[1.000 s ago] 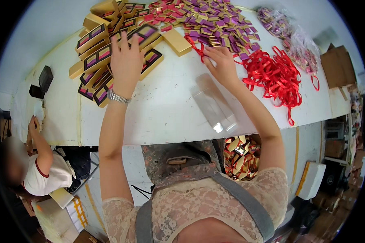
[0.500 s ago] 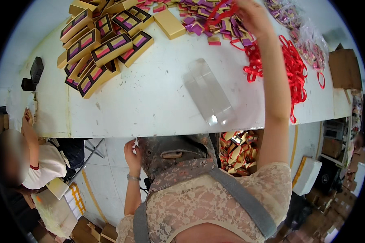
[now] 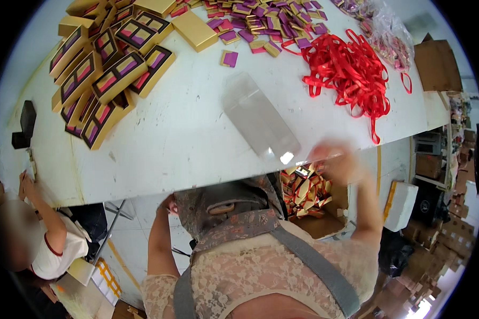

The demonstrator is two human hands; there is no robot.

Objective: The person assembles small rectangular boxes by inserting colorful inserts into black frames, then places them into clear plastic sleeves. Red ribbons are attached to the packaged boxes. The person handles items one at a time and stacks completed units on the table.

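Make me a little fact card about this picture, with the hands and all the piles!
Left hand: just off the front edge of the table, beside the apron; grip unclear
Right hand: blurred, near the front edge; can't tell if it holds anything
Table middle: clear plastic box
Table left: piled gold boxes with dark-framed windows
Table far side: heap of small purple, pink and gold pieces
Table right: tangled red ribbons
Under table: cardboard box of gold-and-red pieces
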